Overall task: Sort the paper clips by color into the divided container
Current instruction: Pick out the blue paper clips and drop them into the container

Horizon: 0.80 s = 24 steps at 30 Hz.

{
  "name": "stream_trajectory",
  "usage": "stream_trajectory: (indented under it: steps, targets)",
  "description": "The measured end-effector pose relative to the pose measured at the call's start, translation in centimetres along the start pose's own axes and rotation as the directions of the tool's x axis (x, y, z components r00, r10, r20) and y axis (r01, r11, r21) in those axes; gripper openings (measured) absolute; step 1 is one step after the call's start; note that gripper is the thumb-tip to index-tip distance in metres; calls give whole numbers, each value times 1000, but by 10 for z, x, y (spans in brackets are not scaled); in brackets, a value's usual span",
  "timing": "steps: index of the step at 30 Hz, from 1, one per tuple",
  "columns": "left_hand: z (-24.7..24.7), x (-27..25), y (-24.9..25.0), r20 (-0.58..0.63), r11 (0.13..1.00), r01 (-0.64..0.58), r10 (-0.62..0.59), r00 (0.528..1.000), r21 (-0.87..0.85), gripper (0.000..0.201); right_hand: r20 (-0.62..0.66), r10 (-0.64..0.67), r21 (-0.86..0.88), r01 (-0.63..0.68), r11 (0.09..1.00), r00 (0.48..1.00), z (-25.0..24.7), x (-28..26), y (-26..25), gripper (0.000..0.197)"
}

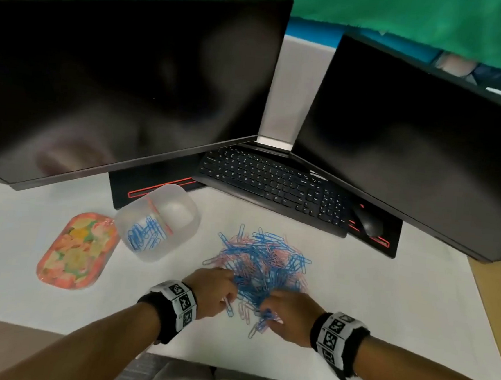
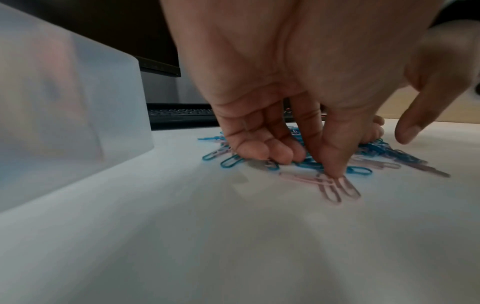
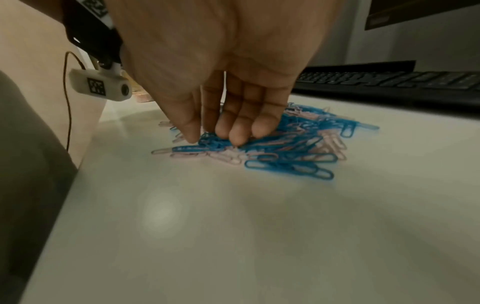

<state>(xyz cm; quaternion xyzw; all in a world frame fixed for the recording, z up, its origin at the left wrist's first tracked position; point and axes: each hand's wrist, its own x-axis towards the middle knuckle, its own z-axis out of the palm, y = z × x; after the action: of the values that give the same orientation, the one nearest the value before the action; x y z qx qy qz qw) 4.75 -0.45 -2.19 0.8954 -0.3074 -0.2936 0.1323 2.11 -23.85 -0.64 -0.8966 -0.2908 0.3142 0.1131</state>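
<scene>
A mixed pile of blue and pink paper clips (image 1: 264,260) lies on the white desk. To its left stands the translucent divided container (image 1: 179,232), with blue clips (image 1: 145,235) in its left compartment; I see nothing in the right one. My left hand (image 1: 225,290) is on the pile's near left edge. In the left wrist view its index fingertip (image 2: 335,170) presses on pink clips (image 2: 335,189), with the thumb held apart. My right hand (image 1: 272,307) is on the pile's near edge, where thumb and fingertips (image 3: 233,131) pinch a clump of blue clips (image 3: 210,142).
A floral lid (image 1: 77,250) lies left of the container. Behind the pile are a black keyboard (image 1: 274,179), a mouse (image 1: 367,221) and two dark monitors (image 1: 125,82). The desk's front edge runs just below my wrists.
</scene>
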Motion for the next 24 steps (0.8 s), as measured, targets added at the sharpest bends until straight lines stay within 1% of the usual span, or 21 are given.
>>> stream_trajectory:
  steps: [2, 7, 9, 11, 13, 15, 18, 19, 21, 22, 23, 24]
  targets:
    - [-2, 3, 3, 5, 999, 17, -17, 1000, 39, 22, -32, 15, 23, -15, 1000, 999, 6, 4, 2, 31]
    - [-3, 7, 7, 25, 994, 67, -70, 997, 84, 16, -101, -14, 52, 20, 998, 995, 7, 13, 2, 22]
    - [-1, 8, 9, 13, 993, 84, -86, 996, 79, 17, -131, -29, 69, 39, 997, 991, 6, 13, 5, 19]
    - [1, 9, 12, -13, 993, 109, -109, 994, 39, 17, -163, -52, 85, 67, 994, 985, 5, 12, 8, 16]
    - [1, 9, 15, -53, 991, 134, -135, 989, -23, 15, -188, -75, 83, 92, 992, 979, 5, 12, 12, 14]
    - [-2, 8, 19, -118, 981, 157, -170, 978, -114, 12, -209, -103, 81, 122, 989, 973, 7, 12, 15, 14]
    - [-6, 5, 20, -219, 938, 178, -248, 943, -298, 7, -256, -102, 121, 136, 983, 961, 6, 13, 19, 11]
    - [-7, 4, 19, -247, 912, 170, -274, 929, -375, 11, -273, -79, 170, 129, 977, 959, 4, 13, 20, 9]
    - [-5, 3, 13, -275, 841, 146, -327, 904, -520, 29, -271, 18, 344, 79, 935, 963, -3, 14, 23, 7]
    - [-3, 2, 11, -276, 803, 140, -355, 893, -579, 39, -251, 74, 452, 49, 891, 965, -8, 15, 24, 8]
    - [-3, 2, 9, -276, 765, 139, -386, 880, -628, 45, -235, 124, 541, 23, 841, 964, -12, 16, 26, 11]
    - [-3, 1, 8, -279, 731, 135, -415, 866, -669, 46, -224, 166, 604, 2, 797, 960, -17, 18, 27, 13]
